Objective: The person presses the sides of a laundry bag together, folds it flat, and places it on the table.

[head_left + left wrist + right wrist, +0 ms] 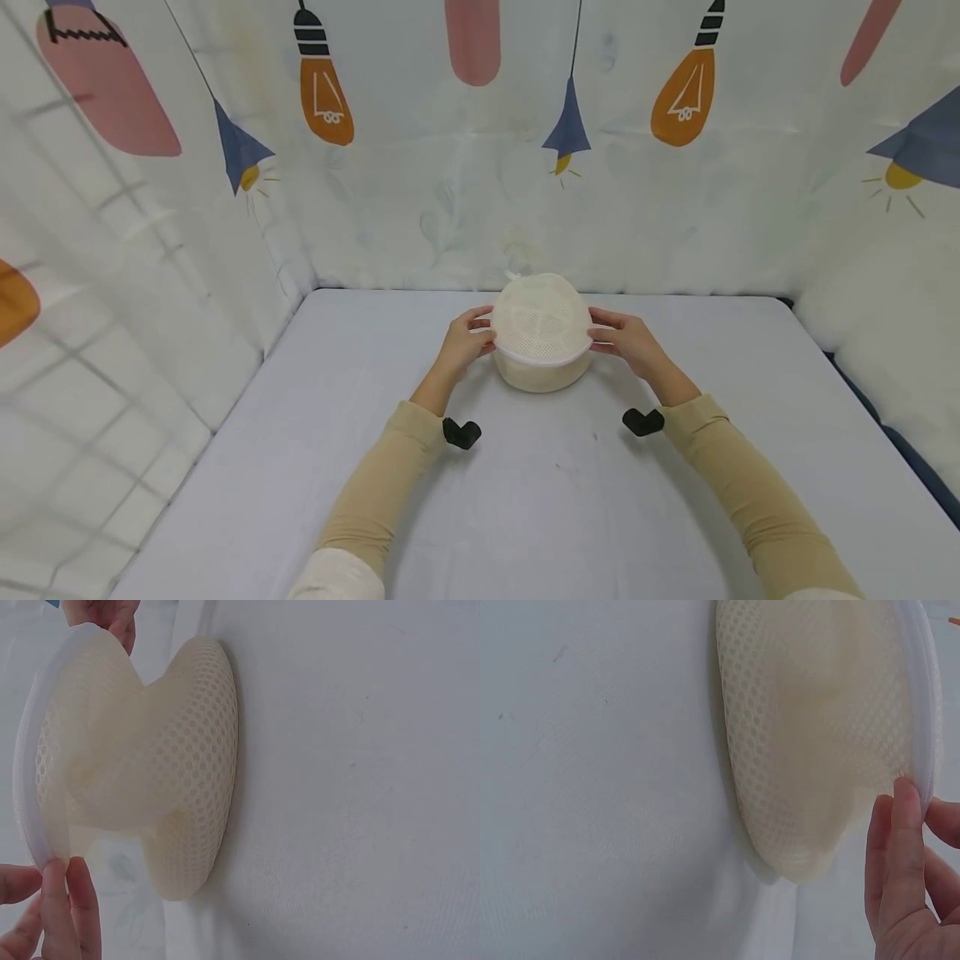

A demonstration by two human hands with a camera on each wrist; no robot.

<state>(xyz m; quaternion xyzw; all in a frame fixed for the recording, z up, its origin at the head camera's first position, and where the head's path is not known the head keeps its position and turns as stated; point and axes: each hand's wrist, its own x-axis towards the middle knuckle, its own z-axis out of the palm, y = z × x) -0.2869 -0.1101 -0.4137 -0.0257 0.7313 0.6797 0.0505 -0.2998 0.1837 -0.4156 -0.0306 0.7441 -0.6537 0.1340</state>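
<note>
A cream mesh laundry bag point(542, 321) with a white rim stands towards the back of the table, between both hands. My left hand point(467, 340) pinches the rim on its left side, and my right hand point(633, 343) does the same on the right. In the left wrist view the bag's soft mesh wall point(199, 742) sags and folds inward below the rim, its base on the table. Seen from the right wrist, the thumb and fingers point(904, 847) grip the white edge band point(924, 697).
The table point(540, 500) has a pale cloth cover. Behind it hangs a white curtain point(450, 200) printed with lamps and bulbs, with more white fabric at both sides. A black strap piece point(462, 434) shows at the left wrist, another point(642, 422) at the right.
</note>
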